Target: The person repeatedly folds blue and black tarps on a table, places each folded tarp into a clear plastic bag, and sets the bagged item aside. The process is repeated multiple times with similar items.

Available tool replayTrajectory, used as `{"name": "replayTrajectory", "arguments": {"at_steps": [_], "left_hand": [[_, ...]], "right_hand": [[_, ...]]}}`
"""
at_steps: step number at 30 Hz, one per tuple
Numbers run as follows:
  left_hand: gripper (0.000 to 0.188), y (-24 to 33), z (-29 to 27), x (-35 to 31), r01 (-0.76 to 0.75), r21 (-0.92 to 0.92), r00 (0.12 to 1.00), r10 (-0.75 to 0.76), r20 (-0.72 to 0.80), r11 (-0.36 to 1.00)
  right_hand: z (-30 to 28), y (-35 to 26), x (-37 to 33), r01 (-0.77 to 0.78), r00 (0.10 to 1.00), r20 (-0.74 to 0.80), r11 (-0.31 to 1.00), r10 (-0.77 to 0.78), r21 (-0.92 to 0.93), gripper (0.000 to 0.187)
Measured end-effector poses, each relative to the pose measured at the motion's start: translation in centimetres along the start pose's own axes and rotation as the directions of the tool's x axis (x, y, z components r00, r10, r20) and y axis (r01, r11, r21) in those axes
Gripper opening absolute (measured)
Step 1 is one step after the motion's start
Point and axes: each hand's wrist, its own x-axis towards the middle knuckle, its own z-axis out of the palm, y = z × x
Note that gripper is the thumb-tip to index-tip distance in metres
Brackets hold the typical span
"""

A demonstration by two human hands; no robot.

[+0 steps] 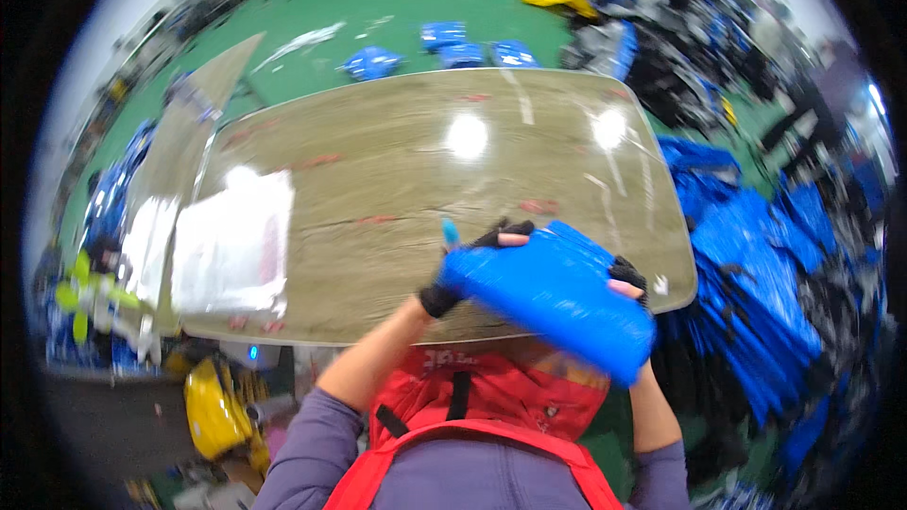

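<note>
You hold a blue bag [557, 297] in both hands, above the near edge of the counter [397, 170] and just in front of your chest. Your left hand [468, 269], in a black fingerless glove, grips the bag's left end, its fingers [513, 239] curled over the top edge. Your right hand [625, 280], gloved the same way, is mostly hidden behind the bag's right side; only its knuckles and a bit of finger show, so you cannot tell how tightly it closes, though it is on the bag. The bag tilts down to your right and looks blurred.

A stack of white bags [231, 246] lies on the counter's left part, well apart from your hands. To your right, a heap of blue bags [756, 264] stands beside the counter. Beyond the far edge, 3 blue packs [453, 47] lie on the green floor [378, 0].
</note>
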Motion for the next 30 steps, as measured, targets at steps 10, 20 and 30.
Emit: {"name": "replayTrajectory", "arguments": {"at_steps": [10, 20, 30], "left_hand": [[0.05, -6.5, -6.7, -6.2, 0.493, 0.495, 0.86, -0.316, -0.401, 0.715], [0.01, -12.7, -29.0, -22.9, 0.651, 0.659, 0.646, 0.181, -0.742, 0.377], [0.016, -11.0, -22.1, -16.9, 0.535, 0.254, 0.511, -0.07, -0.857, 0.806]], "right_hand": [[6.8, -0.2, 4.0, -0.659, 0.728, 0.363, 0.446, 0.582, 0.606, 0.062], [4.0, 1.2, 4.1, -0.821, 0.535, 0.568, 0.228, 0.626, 0.523, 0.066], [3.8, 0.4, 3.4, -0.767, 0.636, 0.555, 0.361, 0.536, 0.531, 0.077]]}}
